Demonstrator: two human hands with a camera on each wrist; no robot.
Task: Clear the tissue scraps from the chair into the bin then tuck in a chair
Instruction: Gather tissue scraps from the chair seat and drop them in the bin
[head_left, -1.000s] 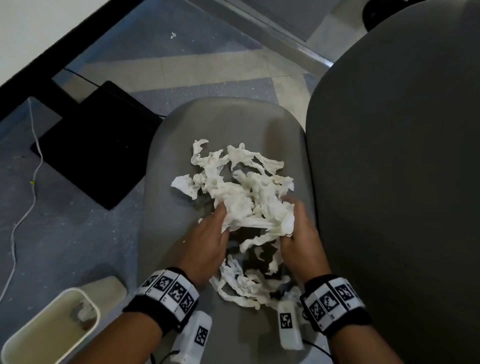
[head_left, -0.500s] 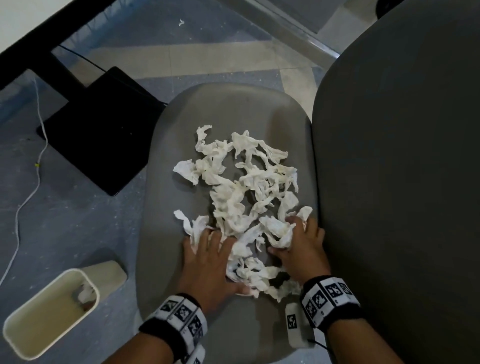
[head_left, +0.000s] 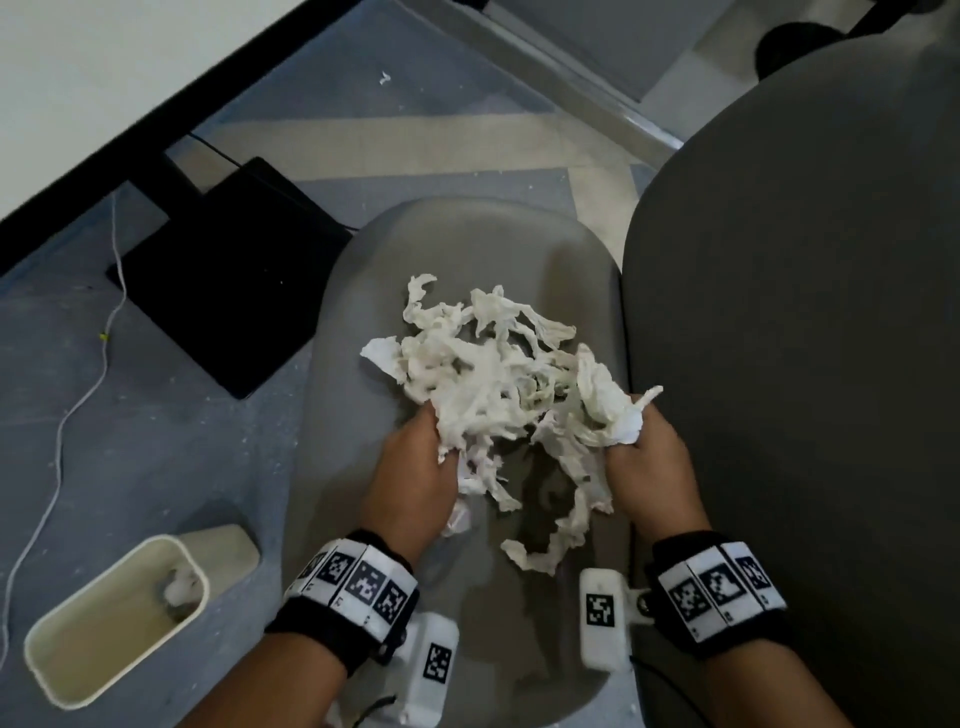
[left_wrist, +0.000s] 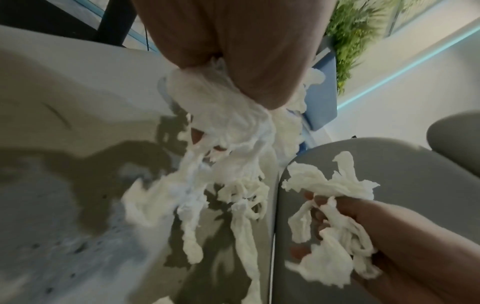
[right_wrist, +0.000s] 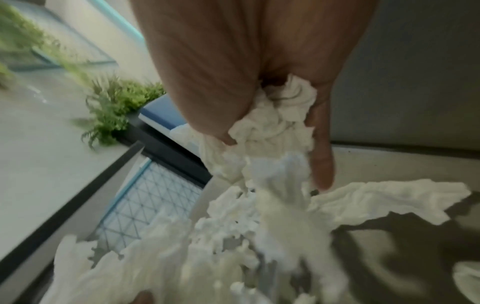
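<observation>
A tangle of white tissue scraps (head_left: 493, 379) is bunched above the grey chair seat (head_left: 467, 244). My left hand (head_left: 415, 467) grips the left side of the bunch, and the left wrist view shows tissue scraps (left_wrist: 221, 107) squeezed in its fingers. My right hand (head_left: 644, 457) grips the right side, and the right wrist view has tissue scraps (right_wrist: 275, 115) crumpled in its palm. Loose strips hang from the bunch, and one scrap (head_left: 540, 556) lies on the seat near my wrists. The cream bin (head_left: 109, 618) stands on the floor at lower left, with a tissue piece inside.
The chair's dark grey backrest (head_left: 805, 364) fills the right side. A black desk base plate (head_left: 228, 275) and a white cable (head_left: 72, 410) lie on the floor to the left. The white desk top (head_left: 78, 78) with its black edge runs across the upper left.
Half a second ago both hands lay flat on the seat, raking the scraps together. Now both grip the gathered bunch, which is raised off the seat.
</observation>
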